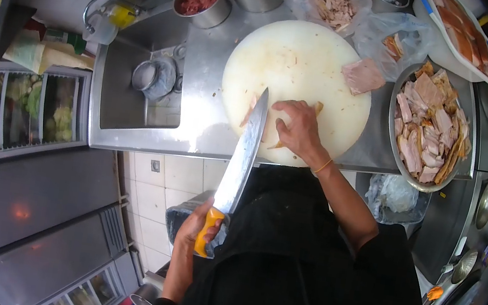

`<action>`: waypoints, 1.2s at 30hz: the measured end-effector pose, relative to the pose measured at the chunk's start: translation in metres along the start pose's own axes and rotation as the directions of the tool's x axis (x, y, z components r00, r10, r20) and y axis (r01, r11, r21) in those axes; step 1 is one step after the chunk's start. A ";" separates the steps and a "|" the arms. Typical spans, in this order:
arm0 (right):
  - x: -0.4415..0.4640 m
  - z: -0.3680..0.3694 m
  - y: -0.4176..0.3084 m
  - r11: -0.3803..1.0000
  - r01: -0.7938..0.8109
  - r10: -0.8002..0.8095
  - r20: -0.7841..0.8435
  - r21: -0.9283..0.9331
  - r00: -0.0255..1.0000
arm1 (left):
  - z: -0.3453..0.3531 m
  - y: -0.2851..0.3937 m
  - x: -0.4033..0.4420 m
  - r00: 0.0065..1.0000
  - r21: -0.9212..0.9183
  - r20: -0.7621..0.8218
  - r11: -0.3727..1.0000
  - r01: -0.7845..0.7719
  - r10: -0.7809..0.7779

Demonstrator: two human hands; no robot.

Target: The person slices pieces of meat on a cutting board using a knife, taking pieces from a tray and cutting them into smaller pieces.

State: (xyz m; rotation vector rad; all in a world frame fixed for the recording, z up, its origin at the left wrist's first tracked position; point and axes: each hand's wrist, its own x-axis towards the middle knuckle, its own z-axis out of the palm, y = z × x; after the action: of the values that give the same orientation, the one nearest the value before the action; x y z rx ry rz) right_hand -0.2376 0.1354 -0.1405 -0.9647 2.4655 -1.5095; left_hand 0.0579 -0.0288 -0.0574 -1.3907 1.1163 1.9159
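Note:
My left hand (197, 226) is wrapped round the yellow handle of a large kitchen knife (238, 165). The blade points away from me, its tip over the round white cutting board (296, 50). On that board my right hand (298, 128) presses down with curled fingers on a slab of pale meat (269, 132), largely covering it. A thin strip of meat (250, 110) lies just left of the blade. Another flat slice of meat (362, 77) rests at the board's right edge.
Right of the board stands a metal bowl (424, 186) heaped with cut meat. Behind are a pot of red meat (204, 2), a bag of shredded meat (333, 3) and a white tray (456, 61). To the left is a sink (121, 91) beside a glass-fronted fridge (25, 109).

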 end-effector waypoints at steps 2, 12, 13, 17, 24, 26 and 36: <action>0.003 -0.002 -0.007 0.968 -0.109 0.118 -0.028 0.227 0.993 | -0.002 -0.001 0.003 0.995 -0.041 0.095 0.999 -0.003 0.007; 0.028 -0.020 0.004 0.986 0.163 -0.163 0.277 0.022 0.947 | 0.014 0.011 -0.009 0.988 0.117 -0.054 0.983 -0.139 0.146; 0.027 -0.019 0.008 0.976 0.216 -0.210 0.330 0.017 0.920 | 0.018 0.014 -0.017 0.976 0.186 -0.109 0.969 -0.165 0.187; 0.026 -0.019 0.006 0.983 0.185 -0.159 0.455 -0.014 0.876 | 0.030 0.017 -0.042 0.923 0.449 -0.290 0.888 -0.102 0.253; 0.002 0.012 0.002 0.975 0.220 -0.221 0.087 0.027 0.971 | 0.053 0.012 -0.046 0.821 0.741 -0.308 0.663 -0.110 0.481; -0.002 0.014 0.003 0.976 0.214 -0.215 0.053 0.032 0.975 | 0.051 0.012 -0.047 0.812 0.786 -0.290 0.610 -0.099 0.506; -0.005 0.014 0.001 0.975 0.222 -0.222 0.013 0.020 0.975 | 0.042 0.019 -0.074 0.805 0.905 -0.326 0.411 0.113 0.495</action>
State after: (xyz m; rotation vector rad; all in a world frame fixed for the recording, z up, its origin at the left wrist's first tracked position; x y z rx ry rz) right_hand -0.2285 0.1276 -0.1500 -1.2806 2.3952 -1.5773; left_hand 0.0464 0.0010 0.0233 -1.1345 2.2499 0.6028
